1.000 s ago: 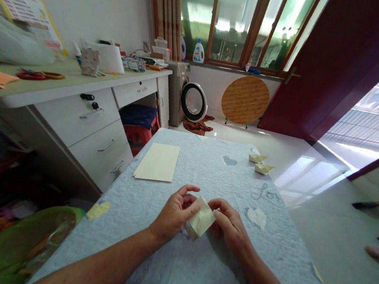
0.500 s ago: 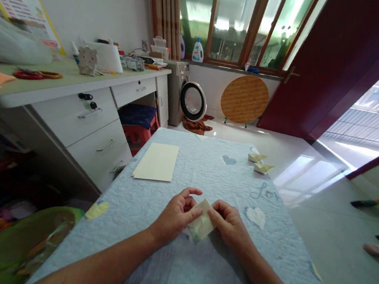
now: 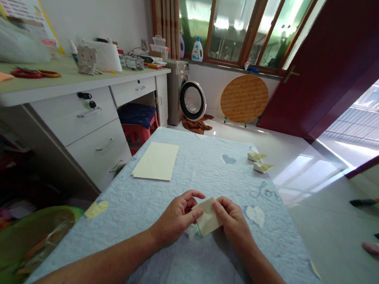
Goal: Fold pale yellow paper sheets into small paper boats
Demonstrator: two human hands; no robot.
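Observation:
A small folded piece of pale yellow paper [image 3: 208,218] is held between my two hands above the cloth-covered table. My left hand [image 3: 181,215] pinches its left edge, thumb on top and index finger curled above. On the opposite side my right hand [image 3: 232,217] grips the paper with the thumb lying on its face. The fingers behind the paper are partly hidden. Flat sheets of the same pale paper [image 3: 156,161] lie at the table's far left. Two folded paper boats [image 3: 262,167] stand near the far right edge.
A light blue quilted cloth [image 3: 200,170] covers the table. To the left are a white desk [image 3: 92,108] with drawers and a green bin [image 3: 27,242]. Beyond the table stand an open washing machine [image 3: 177,93] and a round wooden tabletop [image 3: 244,98] leaning on the wall.
The folded paper has turned in my hands, from a diamond with its corner up to a more squared, tilted position. My right hand has shifted its grip slightly; both hands stay in place.

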